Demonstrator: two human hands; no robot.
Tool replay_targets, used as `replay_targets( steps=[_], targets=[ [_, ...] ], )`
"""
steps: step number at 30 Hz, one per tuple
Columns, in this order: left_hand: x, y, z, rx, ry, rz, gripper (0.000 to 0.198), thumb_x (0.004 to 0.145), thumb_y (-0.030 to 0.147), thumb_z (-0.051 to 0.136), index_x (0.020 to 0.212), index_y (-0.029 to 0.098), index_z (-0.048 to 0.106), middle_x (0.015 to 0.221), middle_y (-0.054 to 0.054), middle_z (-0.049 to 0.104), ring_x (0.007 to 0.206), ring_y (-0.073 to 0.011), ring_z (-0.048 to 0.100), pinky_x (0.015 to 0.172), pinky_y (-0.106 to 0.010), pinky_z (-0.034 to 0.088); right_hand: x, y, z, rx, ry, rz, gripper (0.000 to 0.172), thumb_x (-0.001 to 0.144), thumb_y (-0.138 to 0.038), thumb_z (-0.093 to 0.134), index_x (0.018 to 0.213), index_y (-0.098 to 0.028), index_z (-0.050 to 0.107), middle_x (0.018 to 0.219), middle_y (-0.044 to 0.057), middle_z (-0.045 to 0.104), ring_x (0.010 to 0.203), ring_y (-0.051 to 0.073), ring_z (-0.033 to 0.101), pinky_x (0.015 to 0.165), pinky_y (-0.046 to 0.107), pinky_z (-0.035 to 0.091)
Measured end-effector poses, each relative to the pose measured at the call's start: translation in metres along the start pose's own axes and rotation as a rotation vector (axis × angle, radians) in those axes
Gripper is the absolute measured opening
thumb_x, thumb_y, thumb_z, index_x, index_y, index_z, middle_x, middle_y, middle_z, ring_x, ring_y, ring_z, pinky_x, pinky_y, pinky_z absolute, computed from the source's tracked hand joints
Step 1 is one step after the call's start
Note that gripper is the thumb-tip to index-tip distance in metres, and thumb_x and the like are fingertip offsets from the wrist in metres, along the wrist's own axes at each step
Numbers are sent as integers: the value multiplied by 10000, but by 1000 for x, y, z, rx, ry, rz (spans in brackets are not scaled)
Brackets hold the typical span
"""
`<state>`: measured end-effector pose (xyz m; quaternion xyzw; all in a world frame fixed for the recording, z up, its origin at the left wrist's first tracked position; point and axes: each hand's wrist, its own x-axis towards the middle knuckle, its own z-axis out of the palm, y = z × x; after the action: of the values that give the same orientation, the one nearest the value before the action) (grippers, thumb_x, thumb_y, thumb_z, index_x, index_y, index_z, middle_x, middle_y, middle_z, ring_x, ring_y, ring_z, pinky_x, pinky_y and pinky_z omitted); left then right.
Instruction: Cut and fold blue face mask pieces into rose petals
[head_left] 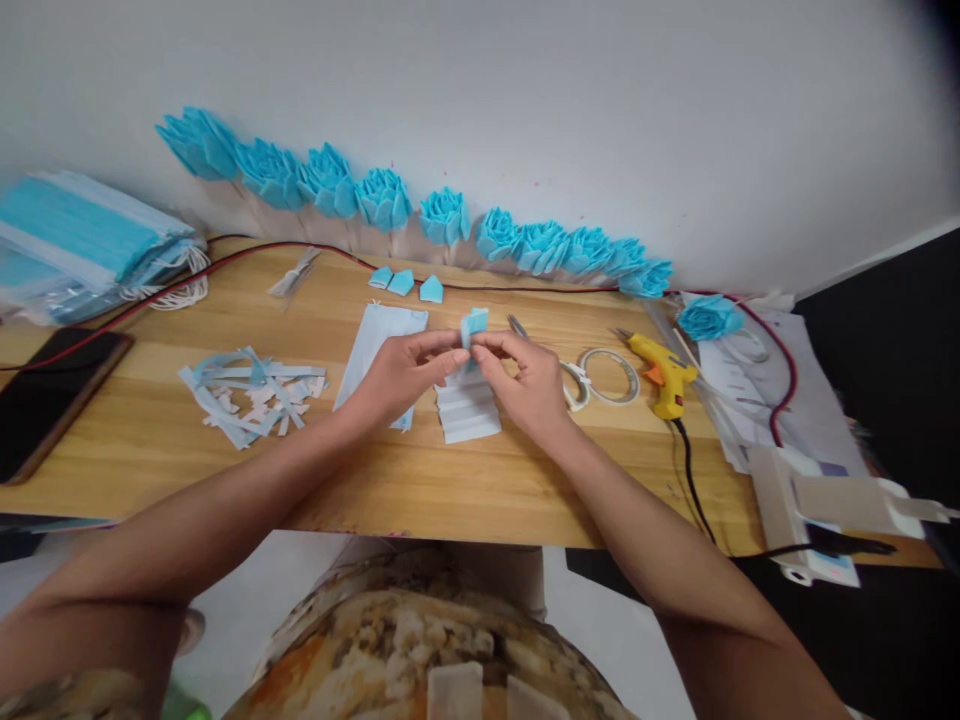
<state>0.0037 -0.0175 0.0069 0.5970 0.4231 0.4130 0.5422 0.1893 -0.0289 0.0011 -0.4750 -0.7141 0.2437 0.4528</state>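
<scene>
My left hand (405, 372) and my right hand (525, 385) meet over the middle of a wooden table (375, 480). Both pinch a small folded blue piece of mask fabric (474, 325) between thumb and fingers. Just below the hands lies a pleated white strip of mask (469, 412). A flat white mask piece (375, 345) lies under my left hand. Three small blue folded petals (405, 284) sit beyond the hands.
A row of blue fabric roses (390, 200) leans on the wall. A pile of cut strips (251, 395) and a phone (52, 395) lie left, a stack of masks (82, 240) far left. Tape roll (609, 376), yellow glue gun (664, 372) and papers lie right.
</scene>
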Motion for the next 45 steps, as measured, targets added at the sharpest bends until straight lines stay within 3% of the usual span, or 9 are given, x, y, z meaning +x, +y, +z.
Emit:
replay_targets(
  steps=[4, 9, 12, 17, 26, 30, 34, 37, 45],
  targets=[
    [2, 0, -1, -136, 60, 0, 278, 717, 446, 863, 811, 194, 793, 787, -17, 726, 678, -133, 559, 644, -258, 490, -2, -6, -3, 17, -81, -63, 239, 986, -308, 560, 1087, -276, 774, 1099, 51, 793, 1021, 236, 713, 945, 429, 544],
    [4, 2, -1, -201, 173, -37, 322, 701, 457, 860, 628, 185, 704, 600, 13, 590, 580, -113, 489, 579, -259, 458, -1, -2, -3, 90, 13, -24, 235, 949, -316, 634, 1159, -277, 732, 975, 38, 740, 888, 200, 675, 864, 384, 559],
    [3, 6, -1, -210, 161, -39, 326, 694, 460, 860, 617, 185, 702, 613, 4, 601, 611, -124, 503, 589, -263, 468, 4, 8, -1, 282, 83, 84, 489, 875, -373, 742, 1342, -302, 615, 1159, 59, 707, 1048, 216, 674, 904, 372, 566],
    [1, 10, 2, -183, 114, -39, 310, 681, 435, 877, 598, 193, 701, 628, 10, 622, 625, -125, 510, 616, -266, 466, 6, 14, 5, 528, -153, 226, 783, 806, -450, 807, 1499, -317, 468, 1200, 59, 720, 1080, 228, 702, 965, 401, 566],
    [1, 10, -3, -105, 111, -3, 451, 707, 440, 865, 441, 192, 598, 636, -14, 553, 662, -134, 488, 547, -248, 398, 4, 16, 3, 340, -48, 234, 442, 836, -307, 712, 1274, -249, 686, 1112, 53, 749, 963, 200, 690, 945, 416, 567],
    [4, 3, -5, -215, 136, -33, 321, 677, 436, 889, 572, 189, 713, 665, -6, 601, 593, -106, 481, 528, -249, 424, 6, 17, 2, 262, -10, 191, 381, 815, -290, 705, 1191, -235, 729, 1042, 50, 760, 912, 199, 684, 923, 422, 564],
    [7, -4, -6, -391, 84, -63, 263, 686, 398, 892, 709, 173, 758, 754, -22, 699, 716, -140, 629, 716, -288, 571, 6, 13, 2, 217, -25, 172, 352, 811, -283, 687, 1157, -240, 739, 993, 28, 761, 863, 187, 674, 864, 394, 567],
    [7, -6, -5, -482, 50, -63, 249, 712, 378, 886, 742, 169, 753, 794, -23, 728, 766, -146, 675, 811, -312, 596, 6, 11, 2, 237, -51, 187, 333, 815, -285, 679, 1139, -237, 738, 972, 22, 747, 859, 183, 666, 818, 368, 563],
    [8, -7, -4, -359, 75, -45, 249, 680, 347, 894, 769, 167, 746, 779, -16, 735, 737, -141, 669, 786, -293, 571, 5, 8, 1, 265, -116, 214, 314, 824, -310, 672, 1123, -240, 735, 966, 23, 736, 870, 189, 660, 794, 356, 544]
  ],
)
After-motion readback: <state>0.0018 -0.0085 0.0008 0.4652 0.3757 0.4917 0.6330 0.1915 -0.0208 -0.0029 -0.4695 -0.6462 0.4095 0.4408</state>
